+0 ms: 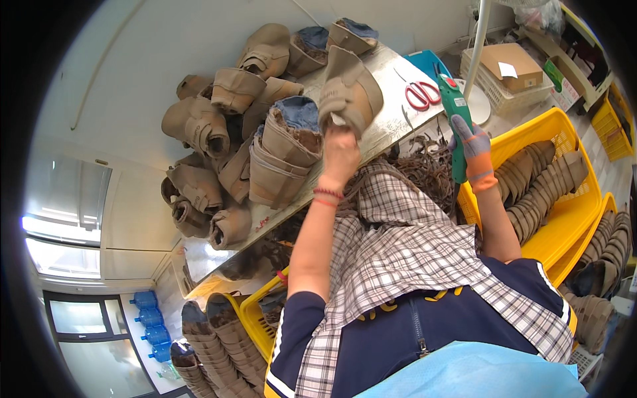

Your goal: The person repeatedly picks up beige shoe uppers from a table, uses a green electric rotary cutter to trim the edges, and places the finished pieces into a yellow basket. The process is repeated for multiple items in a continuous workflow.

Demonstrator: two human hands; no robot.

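Note:
A tan shoe upper (352, 93) is raised over the table's edge in my bare left hand (342, 152). The fingers are closed at its lower end, partly hidden by it, beside a small white patch. My right hand (472, 147) wears a grey-and-orange glove and is wrapped round a green handheld power tool (455, 109). This tool has a red part near its top and a narrow dark tip pointing away from me. Left of my left hand stands a stack of nested tan uppers (282, 156) with blue and brown lining.
A heap of tan uppers (199, 126) covers the left of the table (393, 86). Red-handled scissors (422, 96) lie near its right end. Brown scraps (428, 159) fill the space below. Yellow crates (564, 229) with stacked uppers stand right; more stacks (219, 345) stand lower left.

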